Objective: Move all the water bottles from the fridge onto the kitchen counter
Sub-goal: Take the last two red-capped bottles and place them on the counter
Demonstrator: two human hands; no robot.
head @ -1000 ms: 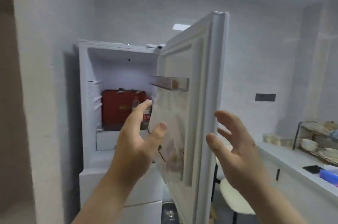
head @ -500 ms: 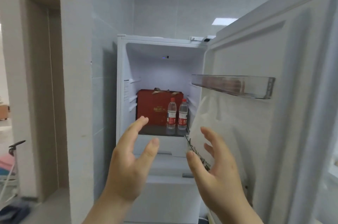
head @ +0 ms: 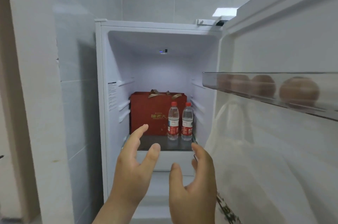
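The white fridge [head: 102, 96] stands open in front of me. On its dark glass shelf [head: 157, 143] two clear water bottles with red caps and red labels stand upright side by side: the left bottle [head: 173, 121] and the right bottle [head: 187, 121]. My left hand [head: 135, 169] is raised in front of the shelf, fingers spread and empty, below and left of the bottles. My right hand [head: 195, 185] is raised beside it, fingers loosely spread and empty, just below the bottles. Neither hand touches a bottle.
A red gift bag [head: 148, 114] with ribbon handles stands behind and left of the bottles. The open fridge door [head: 274, 59] fills the right side, with a clear door rack [head: 237, 85] holding several eggs and a plastic bag [head: 256, 150] hanging below. A tiled wall [head: 73, 77] is at left.
The view has drawn closer to the fridge interior and both hands have moved forward toward the shelf with the bottles. The kitchen counter has left the view.
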